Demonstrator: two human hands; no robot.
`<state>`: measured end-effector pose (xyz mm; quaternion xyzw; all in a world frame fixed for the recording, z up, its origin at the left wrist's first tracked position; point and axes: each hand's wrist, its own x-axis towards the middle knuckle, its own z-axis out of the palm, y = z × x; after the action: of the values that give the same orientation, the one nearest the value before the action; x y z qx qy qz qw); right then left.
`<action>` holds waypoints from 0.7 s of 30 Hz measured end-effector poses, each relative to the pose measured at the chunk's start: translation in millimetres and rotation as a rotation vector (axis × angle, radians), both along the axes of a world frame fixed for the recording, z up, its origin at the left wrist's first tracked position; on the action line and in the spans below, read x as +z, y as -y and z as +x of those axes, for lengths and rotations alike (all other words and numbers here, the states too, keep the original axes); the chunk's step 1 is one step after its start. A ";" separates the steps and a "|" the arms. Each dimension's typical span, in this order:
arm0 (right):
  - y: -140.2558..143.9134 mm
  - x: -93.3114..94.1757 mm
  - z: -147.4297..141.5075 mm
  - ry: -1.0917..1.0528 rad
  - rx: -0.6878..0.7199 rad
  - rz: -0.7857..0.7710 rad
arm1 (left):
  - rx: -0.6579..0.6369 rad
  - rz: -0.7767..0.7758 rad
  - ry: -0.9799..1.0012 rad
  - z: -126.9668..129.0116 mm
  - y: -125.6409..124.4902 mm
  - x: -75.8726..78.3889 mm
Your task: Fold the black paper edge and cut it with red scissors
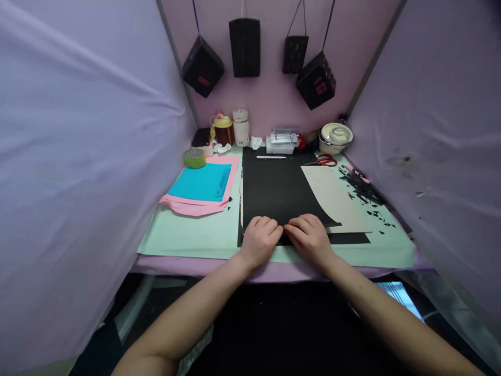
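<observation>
The left hand (262, 239) and right hand (310, 236) are closing side by side on the near edge of a large, black, roughly rectangular paper sheet (276, 188), which is stretching forward from both equally.

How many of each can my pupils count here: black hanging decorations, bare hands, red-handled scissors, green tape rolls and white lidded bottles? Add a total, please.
Black hanging decorations: 4
Bare hands, left hand and right hand: 2
Red-handled scissors: 1
Green tape roll: 1
White lidded bottle: 1
Total: 9
</observation>
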<state>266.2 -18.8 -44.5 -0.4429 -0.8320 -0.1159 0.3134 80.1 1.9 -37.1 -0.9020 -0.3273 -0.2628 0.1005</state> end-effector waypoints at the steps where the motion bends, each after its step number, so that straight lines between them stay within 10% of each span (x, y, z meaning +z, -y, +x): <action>1: -1.2 2.2 -2.1 0.003 0.006 0.012 | 0.001 0.009 -0.002 -1.0 -0.9 2.0; 21: -11.1 50.4 -23.0 0.052 -0.047 0.059 | 0.062 0.178 -0.040 -27.0 -16.4 39.6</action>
<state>243.2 -7.7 5.9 -0.4500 -0.8254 -0.1592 0.3016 53.1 18.2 2.5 -0.8842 -0.3282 -0.2694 0.1948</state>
